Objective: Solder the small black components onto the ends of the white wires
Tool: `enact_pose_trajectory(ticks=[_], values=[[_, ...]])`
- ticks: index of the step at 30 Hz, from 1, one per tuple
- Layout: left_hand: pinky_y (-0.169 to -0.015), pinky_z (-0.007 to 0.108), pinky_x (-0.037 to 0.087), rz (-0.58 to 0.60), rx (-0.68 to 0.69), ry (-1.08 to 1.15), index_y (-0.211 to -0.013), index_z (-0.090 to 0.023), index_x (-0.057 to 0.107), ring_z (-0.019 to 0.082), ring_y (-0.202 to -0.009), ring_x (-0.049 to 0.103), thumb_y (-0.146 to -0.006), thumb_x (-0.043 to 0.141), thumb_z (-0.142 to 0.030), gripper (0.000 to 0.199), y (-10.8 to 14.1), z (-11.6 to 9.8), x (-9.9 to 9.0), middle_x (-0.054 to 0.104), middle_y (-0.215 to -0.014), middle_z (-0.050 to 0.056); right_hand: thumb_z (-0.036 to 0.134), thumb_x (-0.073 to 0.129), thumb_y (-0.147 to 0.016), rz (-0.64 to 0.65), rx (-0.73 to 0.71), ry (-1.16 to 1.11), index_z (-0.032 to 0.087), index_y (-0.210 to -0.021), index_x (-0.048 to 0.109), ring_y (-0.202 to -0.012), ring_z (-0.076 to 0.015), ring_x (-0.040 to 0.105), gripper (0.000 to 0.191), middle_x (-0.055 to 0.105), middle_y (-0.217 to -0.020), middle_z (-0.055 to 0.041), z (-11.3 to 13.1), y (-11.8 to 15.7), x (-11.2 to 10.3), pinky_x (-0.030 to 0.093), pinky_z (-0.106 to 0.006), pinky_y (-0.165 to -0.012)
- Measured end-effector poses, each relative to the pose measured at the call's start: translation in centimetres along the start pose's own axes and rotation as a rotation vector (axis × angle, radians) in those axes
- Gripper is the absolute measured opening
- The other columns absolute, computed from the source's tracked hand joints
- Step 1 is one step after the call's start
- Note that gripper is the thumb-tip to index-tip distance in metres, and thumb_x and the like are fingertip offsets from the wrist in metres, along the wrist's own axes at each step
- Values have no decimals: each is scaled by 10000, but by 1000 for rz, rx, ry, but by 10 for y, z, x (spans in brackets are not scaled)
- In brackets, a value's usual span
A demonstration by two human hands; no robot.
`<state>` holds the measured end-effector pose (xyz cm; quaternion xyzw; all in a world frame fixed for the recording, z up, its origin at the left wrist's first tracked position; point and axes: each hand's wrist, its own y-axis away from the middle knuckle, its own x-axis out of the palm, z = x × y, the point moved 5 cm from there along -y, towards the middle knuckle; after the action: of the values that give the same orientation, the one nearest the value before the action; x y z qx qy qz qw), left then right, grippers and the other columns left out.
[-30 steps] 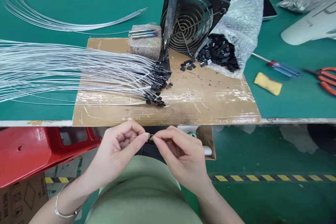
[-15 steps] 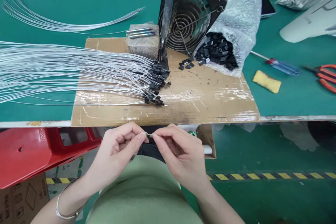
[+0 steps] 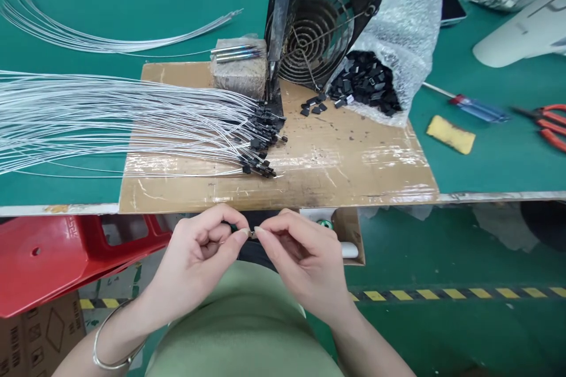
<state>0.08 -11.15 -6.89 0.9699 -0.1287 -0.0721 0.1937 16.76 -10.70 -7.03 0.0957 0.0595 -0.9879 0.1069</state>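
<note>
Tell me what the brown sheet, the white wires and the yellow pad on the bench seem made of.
Brown sheet: probably cardboard, tan, with glossy, creased streaks suggesting clear tape or film. White wires: likely plastic-coated, smooth with a slight sheen; the core is unclear. Yellow pad: perhaps sponge, matte, with darkened edges.

Signs & lettering, places rel. to grip of L hand (image 3: 198, 253) & R hand (image 3: 309, 253); no wording legible.
1. Printed cardboard box (image 3: 73, 312), far L, below grip: diamond outline, sm. sq. pictograms, sideways print, illeg.
2. Red stool (image 3: 39, 265), L of grip: raised mark nr. upper edge, illeg.
3. Floor tape (image 3: 427, 294), R & below, short stretch also L: yel./blk. hazard stripes.
4. White tube (image 3: 499, 50), far R, beyond grip: dk. marks, illeg.
</note>
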Motion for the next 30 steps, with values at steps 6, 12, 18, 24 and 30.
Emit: enact_pose_trajectory(ticks=[6,12,18,24,30], values=[[-514,223,190,72,-40,3,-945,-203,621,103,-578,224,-1049,584,-432,254,4,3,2,321,-623,-83,187,674,-992,-5,112,-76,195,-798,670,-588,-90,443,194,547,-689,44,-4,-1,0,329,-232,-502],[-496,206,192,75,-9,23,-942,-201,610,97,-570,231,-1055,580,-427,255,2,2,5,342,-621,-85,189,674,-1003,-7,73,-54,201,-818,660,-580,-80,425,186,532,-688,54,-3,1,-1,310,-227,-501],[-489,204,196,77,-19,50,-945,-200,594,92,-565,230,-1062,579,-419,248,2,2,5,345,-613,-92,183,682,-1004,6,30,-43,214,-863,660,-627,-89,469,145,556,-727,49,-5,3,0,342,-223,-535],[-510,209,220,115,-17,33,-970,-192,604,93,-590,267,-1072,563,-435,267,4,2,7,398,-656,-80,175,655,-1010,41,59,-61,208,-809,621,-595,-78,427,207,518,-695,65,-6,1,0,309,-219,-519],[-529,208,276,99,-1,35,-926,-178,632,85,-601,363,-1055,609,-444,296,2,-2,7,486,-666,-62,273,633,-1046,101,135,-141,208,-804,623,-592,-91,402,251,504,-689,60,-9,4,1,299,-244,-525]])
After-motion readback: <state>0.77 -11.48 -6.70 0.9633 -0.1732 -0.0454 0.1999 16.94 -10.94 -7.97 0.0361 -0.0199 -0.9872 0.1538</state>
